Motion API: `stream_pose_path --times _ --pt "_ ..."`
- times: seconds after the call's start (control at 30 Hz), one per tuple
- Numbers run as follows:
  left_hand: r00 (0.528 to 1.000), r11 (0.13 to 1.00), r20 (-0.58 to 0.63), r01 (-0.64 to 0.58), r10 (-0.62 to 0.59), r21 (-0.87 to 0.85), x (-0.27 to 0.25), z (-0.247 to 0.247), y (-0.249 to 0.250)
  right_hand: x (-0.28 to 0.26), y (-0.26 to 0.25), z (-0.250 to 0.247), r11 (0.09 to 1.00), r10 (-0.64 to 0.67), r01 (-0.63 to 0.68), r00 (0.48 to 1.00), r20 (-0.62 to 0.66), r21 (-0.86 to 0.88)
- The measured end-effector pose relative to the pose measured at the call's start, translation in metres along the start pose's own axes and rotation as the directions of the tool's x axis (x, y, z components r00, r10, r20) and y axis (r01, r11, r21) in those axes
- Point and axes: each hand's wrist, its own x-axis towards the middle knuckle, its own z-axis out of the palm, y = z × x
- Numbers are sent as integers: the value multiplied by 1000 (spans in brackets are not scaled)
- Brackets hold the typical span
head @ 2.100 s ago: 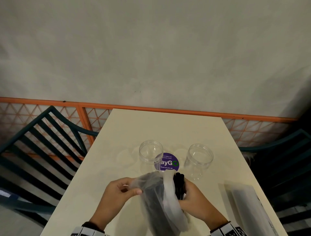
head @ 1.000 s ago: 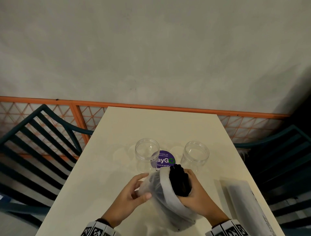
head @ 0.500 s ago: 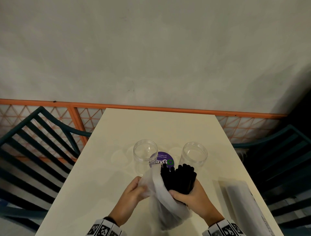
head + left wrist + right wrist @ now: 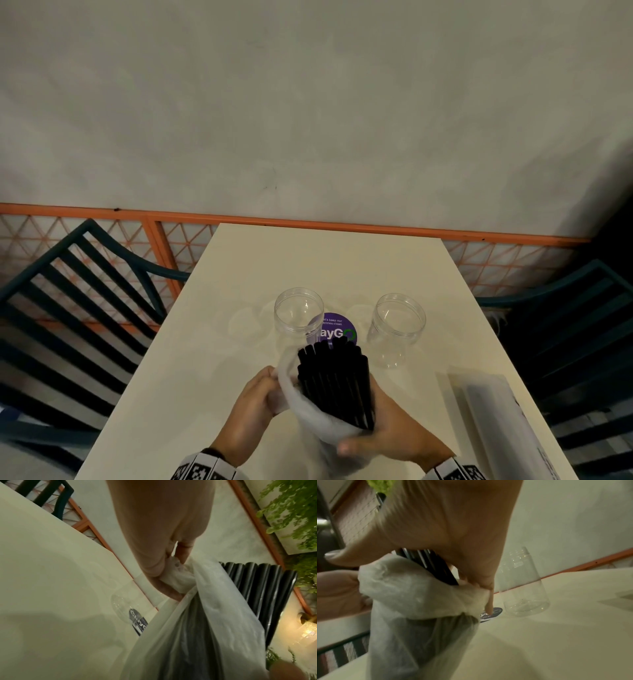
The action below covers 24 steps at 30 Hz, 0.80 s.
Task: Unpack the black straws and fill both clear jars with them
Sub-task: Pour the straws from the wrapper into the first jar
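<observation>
A bundle of smooth, glossy black straws (image 4: 334, 380) is sticking out of a thin, cloudy white plastic bag (image 4: 310, 416), with the round tube ends fanning up between the two hands. The right hand (image 4: 387, 435) is wrapping around the lower part of the bundle, with its thumb lying across the crumpled bag and its fingers curling behind the straws. The left hand (image 4: 255, 407) is pinching a bunched fold of the bag's soft, wrinkled rim just to the left of the straws; in the left wrist view the fingers (image 4: 161, 566) are gathering the film tightly.

Just beyond the hands two clear jars are standing upright and open-mouthed on the table: the left jar (image 4: 298, 317) ahead of the left hand, the right jar (image 4: 397, 325) ahead of the right hand. Both are round, see-through plastic with threaded necks. Between them a round purple sticker (image 4: 337, 329) is lying flat, partly hidden by the straw tips.

The table (image 4: 325, 267) is smooth and cream-coloured. To the right of the right hand, a flat, frosted plastic packet (image 4: 496, 421) is lying near the table's edge.
</observation>
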Motion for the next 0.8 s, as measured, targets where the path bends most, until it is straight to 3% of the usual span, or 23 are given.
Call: stream_pose_path --times 0.1,0.27,0.4,0.5,0.57,0.7,0.8 --pt "1000 1000 22 8 -8 24 -2 -4 -1 -1 -4 1 997 48 -44 997 57 -58" --pt "996 990 79 -61 51 129 -3 -1 5 -2 -11 -2 991 24 -19 999 36 -135" --pt "996 1000 88 8 -11 28 -3 -8 2 -4 -8 -1 986 73 -77 997 -34 -145" --pt "994 995 98 -57 49 78 -7 -9 0 -5 -10 -4 977 81 -82 997 -11 -196" --pt "993 985 35 -116 113 126 -7 -6 -3 -2 -7 -3 980 103 -94 994 41 -178" --pt "973 964 -82 -197 214 177 0 1 -10 3 4 -5 943 310 -279 935 173 -181" --pt "945 942 -167 -239 282 236 1 -1 -6 -1 -1 -14 950 300 -280 940 161 -136"
